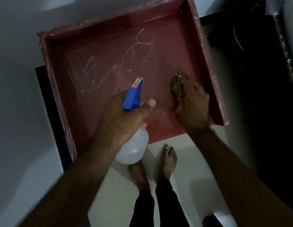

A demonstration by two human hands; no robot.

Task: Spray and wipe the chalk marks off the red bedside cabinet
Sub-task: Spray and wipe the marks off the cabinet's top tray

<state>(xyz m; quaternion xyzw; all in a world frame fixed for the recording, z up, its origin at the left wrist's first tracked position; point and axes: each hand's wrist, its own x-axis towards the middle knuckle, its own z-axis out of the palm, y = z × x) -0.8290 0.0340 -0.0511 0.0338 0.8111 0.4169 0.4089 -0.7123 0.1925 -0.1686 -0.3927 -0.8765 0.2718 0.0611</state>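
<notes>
Left grip (123, 122) clasps bottle (133, 149); right grip (193, 104) clutches cloth (177, 87).
Cloth, half hidden under fingers (192, 87), at 4 o'clock on cabinet (175, 51); faint marks (134, 51) toward 10 o'clock; bottle's trigger hidden.

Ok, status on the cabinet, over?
Left hand grips spray bottle. Right hand holds cloth on cabinet. Chalk marks across the left half. Nothing blocking.

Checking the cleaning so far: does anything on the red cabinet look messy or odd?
Yes. White chalk marks scrawl across the left and middle of the cabinet top, and its raised rim has whitish scuffs. The patch by the cloth in the right hand looks cleaner. The bottle in the left hand looks fine.
</notes>
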